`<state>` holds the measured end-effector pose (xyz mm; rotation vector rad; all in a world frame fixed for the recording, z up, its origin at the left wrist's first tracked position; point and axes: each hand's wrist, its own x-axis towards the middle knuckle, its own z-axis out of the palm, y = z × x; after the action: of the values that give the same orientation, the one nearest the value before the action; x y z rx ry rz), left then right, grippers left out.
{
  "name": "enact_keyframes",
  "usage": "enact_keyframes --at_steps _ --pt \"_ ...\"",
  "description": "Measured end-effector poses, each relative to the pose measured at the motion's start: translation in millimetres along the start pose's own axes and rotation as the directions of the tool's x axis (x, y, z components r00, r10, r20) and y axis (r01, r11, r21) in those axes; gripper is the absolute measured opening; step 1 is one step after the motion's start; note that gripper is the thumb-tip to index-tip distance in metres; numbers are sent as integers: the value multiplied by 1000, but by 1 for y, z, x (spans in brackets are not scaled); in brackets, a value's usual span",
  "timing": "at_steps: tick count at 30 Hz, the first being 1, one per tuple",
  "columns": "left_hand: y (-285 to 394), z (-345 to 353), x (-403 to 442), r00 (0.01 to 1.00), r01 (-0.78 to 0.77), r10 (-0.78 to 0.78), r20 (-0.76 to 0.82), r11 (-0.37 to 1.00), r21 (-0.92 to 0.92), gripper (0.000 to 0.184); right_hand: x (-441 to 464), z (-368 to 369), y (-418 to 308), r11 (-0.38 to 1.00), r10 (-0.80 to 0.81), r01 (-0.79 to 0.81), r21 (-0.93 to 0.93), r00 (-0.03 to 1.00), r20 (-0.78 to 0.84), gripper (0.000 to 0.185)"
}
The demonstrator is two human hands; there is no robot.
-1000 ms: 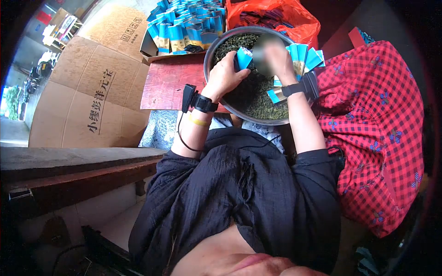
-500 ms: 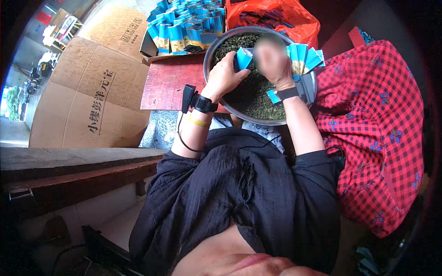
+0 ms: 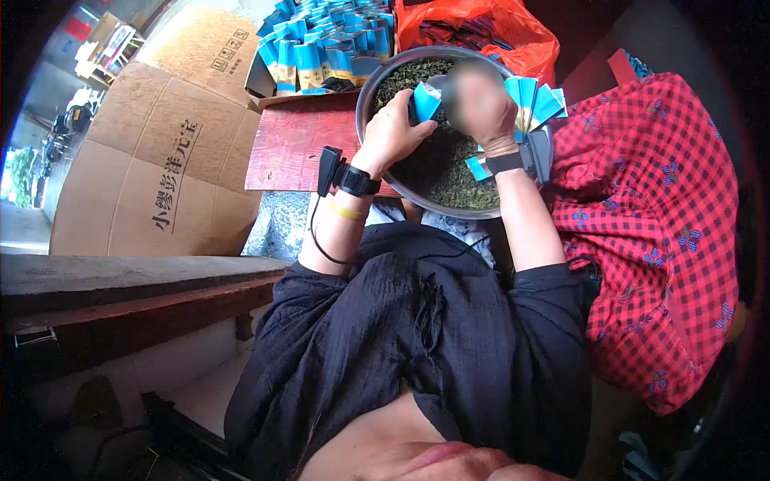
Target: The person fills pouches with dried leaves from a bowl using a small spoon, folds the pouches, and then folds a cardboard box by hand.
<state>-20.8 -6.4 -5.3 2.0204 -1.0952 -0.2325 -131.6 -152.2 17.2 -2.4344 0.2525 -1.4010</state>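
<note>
My left hand [image 3: 393, 132] is closed around a blue packet [image 3: 427, 102], held tilted over a round metal basin [image 3: 365, 88]. Dark green dried leaves [image 3: 453, 184], which look like tea, fill the basin. Close beside the packet is my right hand [image 3: 491, 112]. A blur covers its fingers, so I cannot see whether they hold anything. A fan of blue packets [image 3: 529, 104] rests at the basin's right rim, just past that hand. Another small blue piece [image 3: 476, 167] lies below my right wrist, over the leaves.
Behind the basin, a carton holds many blue-and-gold packets [image 3: 309, 60]. An orange-red plastic bag [image 3: 529, 40] with dark packets sits at the back. A red board [image 3: 297, 148] lies left of the basin, near a large cardboard box [image 3: 128, 168]. Red checked cloth [image 3: 642, 216] drapes on the right.
My right hand has shifted slightly to the right and its wrist has turned a little. The left hand keeps its hold on the blue packet, almost unmoved.
</note>
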Motion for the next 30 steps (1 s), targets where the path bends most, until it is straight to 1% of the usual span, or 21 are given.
enact_keyframes --at_steps 2,3,4,6,7,8,9,12,14,16,17,18,20,21,24,25,26,27,28,29,30 --pt "-1 0 0 1000 -1 1 -7 1000 9 71 -1 1 5 997 69 -70 -14 996 -54 13" --pt "-1 1 0 1000 -5 5 -13 1000 17 72 0 3 9 997 78 -78 -2 994 -71 13" --pt "0 1 0 1000 -5 6 -12 1000 16 72 -1 3 10 997 78 -79 -3 994 -71 13" --pt "0 0 -1 1000 -18 18 -20 999 28 71 -2 4 12 977 164 -163 -135 987 -8 21" --pt "-1 1 0 1000 -18 18 -20 999 28 71 -3 2 11 977 163 -163 -135 987 -8 21" --pt "-3 2 1 1000 -16 16 -18 1000 22 71 -4 0 10 945 299 -271 -183 942 153 25" --pt "-2 2 1 1000 -14 14 -15 1000 16 71 -5 -1 10 898 428 -363 -248 852 301 30" --pt "0 0 -1 1000 -25 25 -18 1000 11 71 -10 6 13 903 406 -320 -288 855 323 35" --pt "-1 1 0 1000 -17 17 -14 1000 8 71 -6 2 7 892 431 -350 -287 848 308 31" --pt "-1 0 0 1000 -4 5 -15 1000 6 71 -1 -1 0 912 410 -401 -88 880 241 27" --pt "0 -1 0 1000 4 -4 -2 1000 4 72 0 0 -1 914 382 -404 35 887 258 23" --pt "0 -1 0 1000 11 -11 13 1000 2 72 -2 3 0 914 381 -403 36 888 259 23" --pt "-4 1 0 1000 1 -1 -11 1000 7 73 -6 11 5 940 121 -206 272 947 298 24" --pt "-4 2 1 999 -10 10 -32 1000 9 74 -6 9 2 914 202 -325 243 884 422 24" --pt "-2 1 0 999 -24 25 -40 999 26 73 -9 12 9 935 189 -298 194 878 440 23" --pt "0 0 -1 999 -24 25 -41 999 27 73 -10 12 11 914 204 -333 232 871 446 20" --pt "2 -2 -2 999 -15 15 -40 1000 -5 66 -10 13 12 914 204 -333 233 872 445 20" --pt "4 -2 -3 999 -7 5 -37 999 -37 59 -9 13 11 876 227 -379 298 870 439 18" --pt "-2 1 0 999 -8 7 -36 999 -38 59 -9 12 11 831 251 -422 362 866 433 16" --pt "-12 6 5 999 -33 21 -45 959 -282 50 -9 12 12 832 252 -422 361 866 433 16" --pt "-10 4 6 998 -56 31 -57 859 -509 41 -8 13 13 802 247 -424 420 877 412 15"
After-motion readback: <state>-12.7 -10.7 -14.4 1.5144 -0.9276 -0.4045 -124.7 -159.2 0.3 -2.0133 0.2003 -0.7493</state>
